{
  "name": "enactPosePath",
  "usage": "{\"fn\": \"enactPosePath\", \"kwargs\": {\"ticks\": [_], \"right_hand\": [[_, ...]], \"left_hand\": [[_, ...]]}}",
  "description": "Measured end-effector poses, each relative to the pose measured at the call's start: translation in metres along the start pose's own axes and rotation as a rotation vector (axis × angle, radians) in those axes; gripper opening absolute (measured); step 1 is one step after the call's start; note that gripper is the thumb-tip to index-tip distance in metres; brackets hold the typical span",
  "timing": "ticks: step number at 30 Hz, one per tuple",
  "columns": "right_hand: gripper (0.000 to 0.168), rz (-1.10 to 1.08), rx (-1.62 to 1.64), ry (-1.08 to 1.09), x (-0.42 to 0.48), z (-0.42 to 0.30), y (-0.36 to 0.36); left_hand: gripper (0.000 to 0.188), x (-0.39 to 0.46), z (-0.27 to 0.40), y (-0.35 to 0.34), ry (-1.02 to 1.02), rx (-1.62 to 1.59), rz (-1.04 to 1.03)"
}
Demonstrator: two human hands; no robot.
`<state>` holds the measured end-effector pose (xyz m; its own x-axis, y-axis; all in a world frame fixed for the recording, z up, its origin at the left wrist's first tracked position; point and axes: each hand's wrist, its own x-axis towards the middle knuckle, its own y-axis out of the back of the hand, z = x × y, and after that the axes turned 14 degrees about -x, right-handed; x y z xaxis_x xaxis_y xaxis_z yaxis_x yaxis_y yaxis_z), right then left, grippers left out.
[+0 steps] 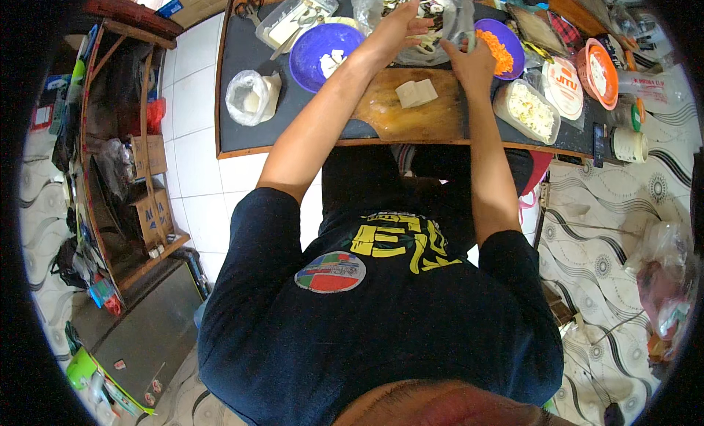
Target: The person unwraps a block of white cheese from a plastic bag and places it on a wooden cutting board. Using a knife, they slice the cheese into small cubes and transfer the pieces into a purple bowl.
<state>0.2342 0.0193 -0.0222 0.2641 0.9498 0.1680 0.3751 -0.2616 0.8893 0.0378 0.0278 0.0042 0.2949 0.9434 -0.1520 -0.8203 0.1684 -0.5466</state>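
Note:
My left hand (410,29) reaches over a clear plastic bag (366,7) holding dark and white cut pieces, its fingers apart. At the bag's right edge is my right hand (473,57), fingers bent by a pale greenish strip that I cannot identify; its grip is unclear. Below the hands, pale flat square pieces (416,93) lie overlapping on a wooden cutting board (440,118). A purple bowl (308,57) with white chunks stands left of the board, partly behind my left forearm. Another purple bowl (517,41) with orange shredded bits (498,54) stands beside my right hand.
At left are an opened plastic bag of white powder (250,101), scissors (250,9) and a tub with utensils (269,29). At right stand a container of pale shreds (531,112), a round white lid (564,87), an orange basket (599,74) and a phone (599,145) at the table's edge.

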Motion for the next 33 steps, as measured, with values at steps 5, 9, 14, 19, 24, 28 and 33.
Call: {"fn": "enactPosePath", "kwargs": {"ticks": [5,9,14,19,24,28,33], "right_hand": [[0.039,0.012,0.397,-0.057,0.017,0.007,-0.023],[0.038,-0.363,1.007,-0.357,0.017,0.012,-0.007],[0.043,-0.601,1.417,-0.474,0.023,0.017,-0.002],[0.033,-0.481,0.944,-0.272,0.030,0.019,-0.011],[0.032,-0.053,0.351,0.070,0.033,0.007,-0.032],[0.031,-0.034,0.265,-0.023,0.033,-0.004,-0.027],[0.032,-0.075,0.362,-0.165,0.039,-0.011,-0.032]], "left_hand": [[0.081,0.026,-0.020,-0.002,0.086,-0.043,0.080],[0.084,0.030,-0.022,-0.006,0.089,-0.036,0.078],[0.087,0.036,-0.025,-0.013,0.091,-0.058,0.076],[0.088,0.036,-0.020,-0.030,0.131,-0.121,0.116],[0.090,0.040,-0.024,-0.029,0.123,-0.149,0.070],[0.093,0.034,-0.015,-0.035,0.074,-0.107,0.064],[0.094,0.042,-0.016,-0.022,0.095,0.011,0.059]]}}
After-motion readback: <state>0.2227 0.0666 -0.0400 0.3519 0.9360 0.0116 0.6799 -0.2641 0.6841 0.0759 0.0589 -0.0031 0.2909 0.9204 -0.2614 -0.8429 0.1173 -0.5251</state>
